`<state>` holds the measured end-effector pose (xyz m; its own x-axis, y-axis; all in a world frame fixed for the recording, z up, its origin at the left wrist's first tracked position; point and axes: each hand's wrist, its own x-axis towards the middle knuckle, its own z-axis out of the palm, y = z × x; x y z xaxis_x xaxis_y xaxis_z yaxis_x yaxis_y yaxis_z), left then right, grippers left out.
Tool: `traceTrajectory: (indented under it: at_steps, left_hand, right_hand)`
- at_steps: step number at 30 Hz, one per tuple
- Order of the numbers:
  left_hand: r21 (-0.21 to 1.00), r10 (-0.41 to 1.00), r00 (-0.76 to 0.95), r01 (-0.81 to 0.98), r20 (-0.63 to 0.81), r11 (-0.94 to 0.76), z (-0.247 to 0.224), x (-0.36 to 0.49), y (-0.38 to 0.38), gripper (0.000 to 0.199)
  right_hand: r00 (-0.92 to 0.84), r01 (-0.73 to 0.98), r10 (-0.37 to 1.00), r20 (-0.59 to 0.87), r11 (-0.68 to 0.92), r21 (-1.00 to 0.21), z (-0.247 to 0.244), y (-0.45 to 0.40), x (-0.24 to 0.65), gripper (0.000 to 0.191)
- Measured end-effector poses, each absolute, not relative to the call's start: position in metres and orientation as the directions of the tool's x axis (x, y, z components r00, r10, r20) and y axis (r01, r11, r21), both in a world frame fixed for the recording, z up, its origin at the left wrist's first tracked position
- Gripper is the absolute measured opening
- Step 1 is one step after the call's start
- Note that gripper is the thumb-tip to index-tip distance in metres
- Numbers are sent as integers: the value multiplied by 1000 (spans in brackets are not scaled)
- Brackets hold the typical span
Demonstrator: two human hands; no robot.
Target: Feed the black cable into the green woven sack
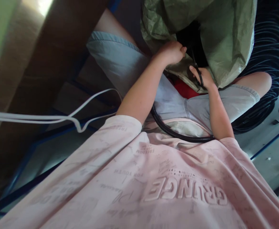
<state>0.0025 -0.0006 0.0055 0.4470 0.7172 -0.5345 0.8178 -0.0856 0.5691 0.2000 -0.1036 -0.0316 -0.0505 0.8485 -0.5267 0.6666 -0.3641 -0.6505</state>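
Between my knees stands a greenish-grey woven sack (pixel 227 41) with a dark gap in its near side. My left hand (pixel 174 52) is closed at the left edge of this gap, apparently pinching the sack's material; its fingertips are partly hidden. Just to the right and lower, my right hand (pixel 206 78) grips a pair of scissors (pixel 198 73) by the black handles. Their blades point up and away into the dark gap, where the tips are lost to sight. Across my lap runs a black corrugated tube (pixel 175 135).
A large coil of black corrugated tubing (pixel 268 60) is stacked to the right. On the left, white cords (pixel 65 118) stretch toward my left arm, beside a dark wooden beam (pixel 34 73). Something red (pixel 185 90) lies under the sack. Blue lines cross the grey floor (pixel 277 127).
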Motion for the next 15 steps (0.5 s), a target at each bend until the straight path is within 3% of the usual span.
traceTrajectory:
  at_steps: [3,10,15]
  left_hand:
    - [530,764,403,843,-504,-94,10,3,-3,42]
    - [556,701,493,815,-515,-165,8,2,-4,42]
    - [570,682,534,796,-500,-206,3,0,-4,41]
  right_hand:
    - [-45,670,828,-560,-390,-631,-33,-103,201,68]
    - [-87,623,847,-524,-364,-692,-32,-102,200,69]
    - [-59,675,844,-532,-359,-644,-26,-101,201,62]
